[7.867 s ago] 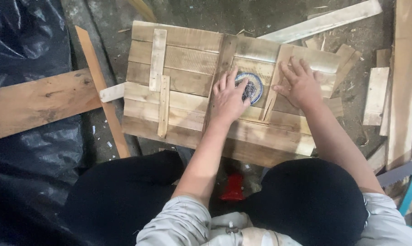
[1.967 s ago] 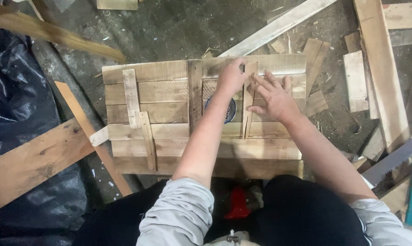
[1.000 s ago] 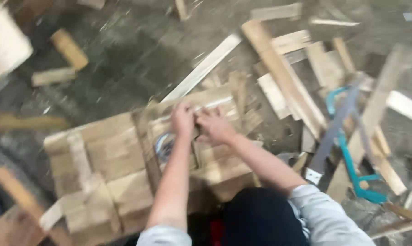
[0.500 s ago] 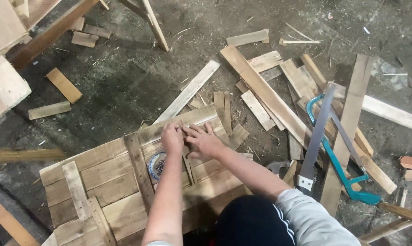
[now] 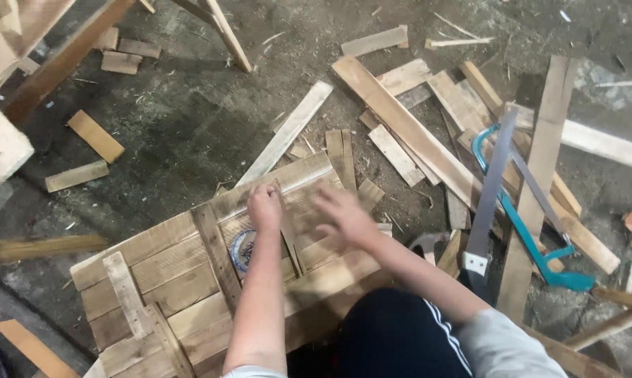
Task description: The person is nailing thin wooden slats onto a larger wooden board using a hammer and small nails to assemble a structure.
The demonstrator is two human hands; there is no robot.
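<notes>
Kneeling over: flat panel of pale wooden slats nailed together (image 5: 155, 280), lying on grey concrete floor (image 5: 190, 119), lower left to centre of frame.
Left hand: left hand (image 5: 264, 208), centre frame, fingers curled down onto upper part of panel, fingertips pressing a thin upright wood strip (image 5: 291, 246) at its top end; looks clenched on the strip, but exact grip can't be told.
Right hand: right hand (image 5: 344, 215), just right of the left one, motion-blurred, fingers spread & loose, over panel's upper right corner; holds nothing as far as blur allows.
Round item: small round blue-and-white disc-shaped thing (image 5: 242, 250) set on the panel betw. a dark cross batten (image 5: 218, 255) and the thin strip, just below left hand, partly covered by left forearm. What it is: can't tell.
Panel detail: two short pale battens at lower left, one slanted (image 5: 127, 294).
Saws: long grey-bladed handsaw (image 5: 489, 192) & teal-framed bow saw (image 5: 522, 224) crossing each other, right of frame, lying on loose planks, well apart from both hands.
Scrap: long pale wooden boards and offcuts (image 5: 407, 140) scattered upper centre to right; one narrow lath (image 5: 288, 131) runs diagonally to the panel's top edge; short blocks (image 5: 95, 136) upper left.
Clothing: dark trousers w/ white side stripes (image 5: 400, 336), grey sleeve, bottom of frame.
</notes>
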